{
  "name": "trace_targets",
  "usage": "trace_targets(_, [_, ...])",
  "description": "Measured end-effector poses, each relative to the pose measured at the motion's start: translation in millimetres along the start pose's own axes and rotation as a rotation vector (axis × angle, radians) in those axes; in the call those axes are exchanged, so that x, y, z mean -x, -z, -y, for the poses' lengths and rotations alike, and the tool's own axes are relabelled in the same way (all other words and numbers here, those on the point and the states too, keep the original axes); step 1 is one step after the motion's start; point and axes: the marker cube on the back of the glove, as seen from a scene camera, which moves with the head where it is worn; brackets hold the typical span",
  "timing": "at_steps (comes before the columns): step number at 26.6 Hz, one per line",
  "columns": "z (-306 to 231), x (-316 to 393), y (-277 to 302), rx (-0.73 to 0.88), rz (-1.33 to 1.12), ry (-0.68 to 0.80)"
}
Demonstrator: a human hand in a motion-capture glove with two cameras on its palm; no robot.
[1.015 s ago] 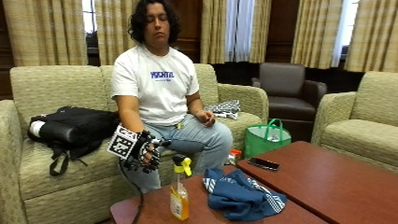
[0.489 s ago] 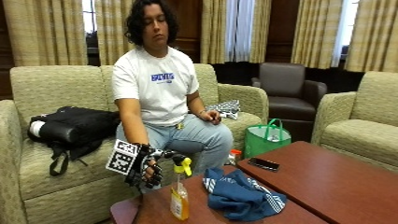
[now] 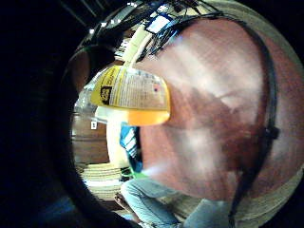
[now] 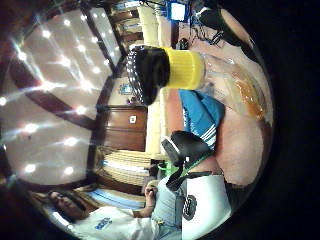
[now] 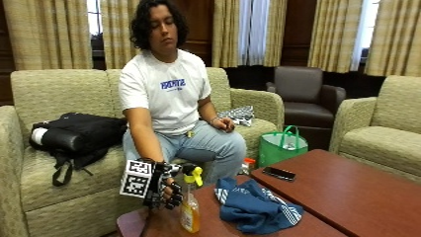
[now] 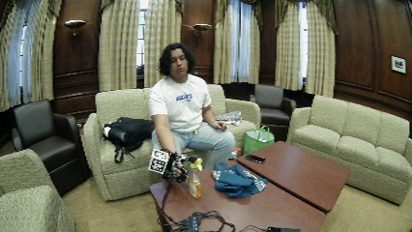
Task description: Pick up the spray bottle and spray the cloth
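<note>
A clear spray bottle of orange liquid with a yellow head stands on the near corner of the brown table. My gloved right hand hangs just beside its neck on the sofa side, fingers loosely curled, holding nothing. A crumpled blue cloth with white stripes lies on the table just past the bottle. In the little finger side palm view the bottle's yellow label is close, with the cloth behind. The thumb side palm view shows the yellow head and the cloth.
A black phone lies further along the table. A green bag stands on the floor by the person's legs. A black backpack rests on the sofa. Cables lie on the table's near end.
My right hand has come down and moved in toward the spray bottle's neck. The bottle and the cloth have stayed where they were.
</note>
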Motion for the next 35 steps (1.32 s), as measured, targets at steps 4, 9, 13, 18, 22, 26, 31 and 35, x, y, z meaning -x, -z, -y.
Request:
trace_targets(4, [12.1, 4.3, -10.7, 0.008, -0.002, 0.018])
trace_targets(9, [23.7, 6.9, -20.2, 0.023, 0.002, 0.017])
trace_targets(13, [34.2, 8.9, -22.5, 0.002, 0.026, 0.012])
trace_targets(18, [47.6, 7.5, -26.5, -0.005, 0.032, -0.011])
trace_targets(22, [54.5, 4.7, -32.0, 0.004, 0.025, -0.010])
trace_targets(26, [62.7, 4.3, -36.8, 0.012, 0.015, -0.006])
trace_targets(31, [74.8, 4.1, -40.3, 0.019, 0.031, -0.013])
trace_targets(35, [81.4, 5.4, -41.1, 0.021, 0.028, -0.004])
